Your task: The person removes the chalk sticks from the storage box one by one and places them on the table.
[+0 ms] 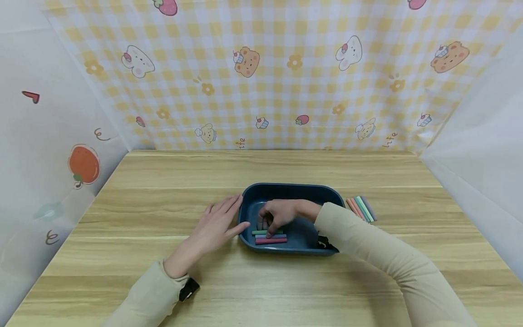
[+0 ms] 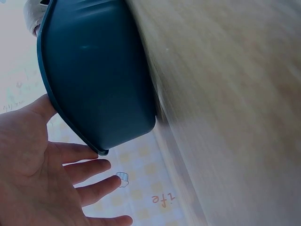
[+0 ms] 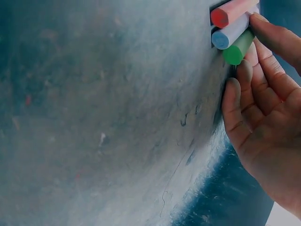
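A dark blue tray with rounded corners (image 1: 302, 249) sits on the table. Three chalk sticks lie side by side near its front left: a red chalk stick (image 1: 271, 241), a blue chalk stick (image 3: 230, 35) and a green chalk stick (image 3: 239, 48). My right hand (image 1: 279, 213) reaches down inside the tray and pinches the green stick, fingers behind it and thumb over its front side, against the blue one. My left hand (image 1: 218, 225) rests at the tray's left rim with fingers extended, the thumb over the edge; the left wrist view shows this hand (image 2: 51, 174) beside the tray's outer wall (image 2: 99, 70).
Several more chalk sticks (image 1: 362, 209), orange, green and purple among them, lie in a row on the wooden table (image 1: 171, 190) right of the tray. A yellow checked cloth (image 1: 278, 91) hangs behind. Chalk dust and smudges mark the tray's floor (image 3: 117, 117).
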Tool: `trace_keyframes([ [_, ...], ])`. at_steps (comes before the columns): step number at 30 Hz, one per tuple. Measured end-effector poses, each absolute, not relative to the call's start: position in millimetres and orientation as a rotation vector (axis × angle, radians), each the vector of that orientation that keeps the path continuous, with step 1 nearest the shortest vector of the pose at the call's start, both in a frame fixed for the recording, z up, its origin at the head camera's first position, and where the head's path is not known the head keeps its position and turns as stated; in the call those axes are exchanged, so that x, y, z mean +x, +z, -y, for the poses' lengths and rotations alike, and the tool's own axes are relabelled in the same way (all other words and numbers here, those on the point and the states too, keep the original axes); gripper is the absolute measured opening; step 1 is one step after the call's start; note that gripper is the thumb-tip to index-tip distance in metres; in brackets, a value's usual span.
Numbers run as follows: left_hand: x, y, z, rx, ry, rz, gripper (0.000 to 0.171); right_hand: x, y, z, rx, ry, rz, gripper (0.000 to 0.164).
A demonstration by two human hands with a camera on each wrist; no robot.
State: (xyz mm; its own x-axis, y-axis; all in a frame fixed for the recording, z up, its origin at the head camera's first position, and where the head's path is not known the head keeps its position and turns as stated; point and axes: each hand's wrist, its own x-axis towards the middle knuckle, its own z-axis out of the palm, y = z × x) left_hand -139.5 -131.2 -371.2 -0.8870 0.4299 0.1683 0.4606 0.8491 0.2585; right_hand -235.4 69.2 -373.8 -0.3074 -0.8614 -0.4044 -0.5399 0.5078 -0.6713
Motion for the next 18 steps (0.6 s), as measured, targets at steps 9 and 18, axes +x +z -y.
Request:
trace_keyframes([
  [9,-139,-372,131,-0.708,-0.456,2.911,0.067,-237,-374,-71,-1.114,-0.629,-1.959,0.015],
  [18,-139,-372,132,-0.701,-0.468,2.917,0.067,-247,-373,-82,-1.13,-0.782,-1.967,0.017],
])
